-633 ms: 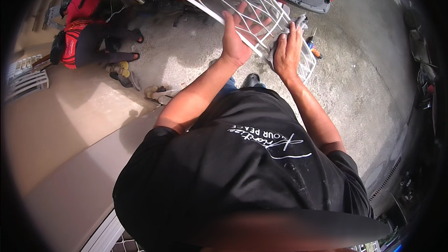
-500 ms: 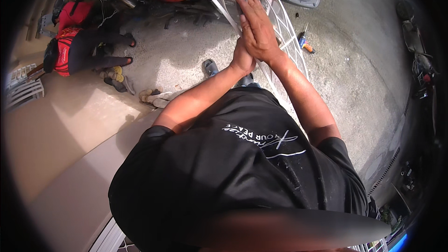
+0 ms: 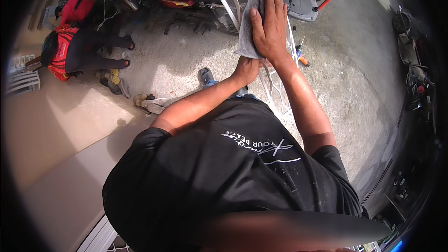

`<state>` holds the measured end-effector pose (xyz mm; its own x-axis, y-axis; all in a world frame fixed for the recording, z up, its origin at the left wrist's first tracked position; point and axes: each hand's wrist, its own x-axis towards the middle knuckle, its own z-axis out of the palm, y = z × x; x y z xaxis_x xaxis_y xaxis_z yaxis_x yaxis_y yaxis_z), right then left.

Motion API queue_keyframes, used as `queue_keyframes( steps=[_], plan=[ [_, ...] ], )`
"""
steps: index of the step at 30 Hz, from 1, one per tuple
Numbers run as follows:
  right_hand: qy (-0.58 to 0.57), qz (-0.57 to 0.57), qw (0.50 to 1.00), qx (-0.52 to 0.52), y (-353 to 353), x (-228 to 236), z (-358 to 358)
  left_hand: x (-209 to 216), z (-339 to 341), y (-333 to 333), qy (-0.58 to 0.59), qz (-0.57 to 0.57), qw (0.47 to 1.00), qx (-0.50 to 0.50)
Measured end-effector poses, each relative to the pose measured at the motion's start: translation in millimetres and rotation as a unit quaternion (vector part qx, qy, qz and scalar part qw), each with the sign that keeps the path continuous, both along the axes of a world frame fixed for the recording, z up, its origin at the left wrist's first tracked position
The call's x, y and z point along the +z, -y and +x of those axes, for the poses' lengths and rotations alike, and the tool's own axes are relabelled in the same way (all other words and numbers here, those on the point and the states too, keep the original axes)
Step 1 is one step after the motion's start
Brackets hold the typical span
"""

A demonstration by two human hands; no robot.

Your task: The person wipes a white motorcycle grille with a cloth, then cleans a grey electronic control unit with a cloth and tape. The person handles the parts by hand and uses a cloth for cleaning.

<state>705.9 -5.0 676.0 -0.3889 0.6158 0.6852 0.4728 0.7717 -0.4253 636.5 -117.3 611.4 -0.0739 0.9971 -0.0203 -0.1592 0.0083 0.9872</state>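
My right hand (image 3: 271, 32) lies flat on a grey cloth (image 3: 248, 35), fingers stretched toward the far edge. The cloth is spread over a white metal frame (image 3: 275, 88) of curved bars and hides part of it. Just nearer and to the left, my left hand (image 3: 247, 71) is closed at the frame, below the cloth's near edge. Its fingers appear wrapped round a bar, though the cloth and my right wrist partly hide them.
A power drill (image 3: 302, 58) lies on the concrete floor (image 3: 345, 84) right of the frame. Beyond stand a motorcycle (image 3: 175, 3) and a grey plastic-like panel (image 3: 301, 2). Far left, a person in red (image 3: 65, 49) bends over. Shoes (image 3: 149, 102) lie by the wall.
The cloth, bunched at the far end before, now lies spread out nearer me. My right hand has moved right, apart from my left hand, which has shifted slightly nearer.
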Motion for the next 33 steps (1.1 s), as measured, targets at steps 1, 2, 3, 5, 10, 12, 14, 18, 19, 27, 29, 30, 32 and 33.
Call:
queue_keyframes(
  steps=[1, 2, 3, 5, 10, 12, 14, 18, 19, 27, 29, 30, 32, 33],
  plan=[
    [-0.049, 0.056, 0.996, -0.048, -21.6, 23.1, -12.7, -3.2, 6.2, 3.5, -0.08, 0.052, 0.995, -0.033],
    [-0.014, 0.07, 0.993, -0.089, -42.4, 47.1, -17.8, -6.2, 11.9, 6.9, -0.033, 0.105, 0.992, -0.062],
    [0.023, 0.08, 0.988, -0.127, -59.4, 70.7, -22.0, -8.1, 14.1, 9.9, -0.049, 0.106, 0.989, -0.088],
    [-0.004, 0.058, 0.989, -0.136, -82.1, 110.5, -21.1, -11.0, 15.5, 12.5, -0.088, 0.103, 0.985, -0.112],
    [-0.121, -0.158, 0.977, -0.069, -92.4, 148.4, -10.5, -7.9, 5.3, -4.0, -0.123, 0.091, 0.97, -0.19],
    [-0.149, -0.098, 0.983, -0.051, -92.9, 141.6, -7.8, 4.9, -7.7, -17.1, 0.028, 0.163, 0.983, -0.085],
    [-0.156, -0.103, 0.98, -0.062, -97.3, 130.5, -6.2, 28.7, -33.1, -30.9, 0.161, 0.206, 0.965, -0.025],
    [-0.112, -0.184, 0.972, -0.092, -101.5, 111.6, -8.2, 93.2, -82.5, -57.5, 0.163, 0.245, 0.955, 0.025],
    [-0.118, -0.189, 0.969, -0.104, -98.6, 108.7, -9.9, 105.8, -87.5, -61.9, 0.144, 0.243, 0.959, 0.027],
    [0.075, 0.226, 0.956, 0.175, -73.0, 124.6, -18.4, 102.9, -44.6, -70.0, -0.191, 0.306, 0.93, 0.075],
    [0.127, 0.235, 0.951, 0.154, -89.6, 138.8, -13.5, 94.7, -40.1, -70.9, -0.116, 0.262, 0.958, 0.016],
    [0.139, 0.194, 0.962, 0.133, -99.2, 145.4, -12.5, 92.0, -39.9, -72.3, -0.032, 0.171, 0.984, -0.024],
    [0.11, 0.145, 0.979, 0.096, -109.2, 153.4, -15.0, 90.8, -39.7, -77.0, -0.009, 0.154, 0.988, -0.012],
    [0.071, 0.127, 0.987, 0.071, -110.3, 156.2, -18.6, 91.6, -39.6, -79.7, -0.006, 0.152, 0.988, -0.013]
  ],
)
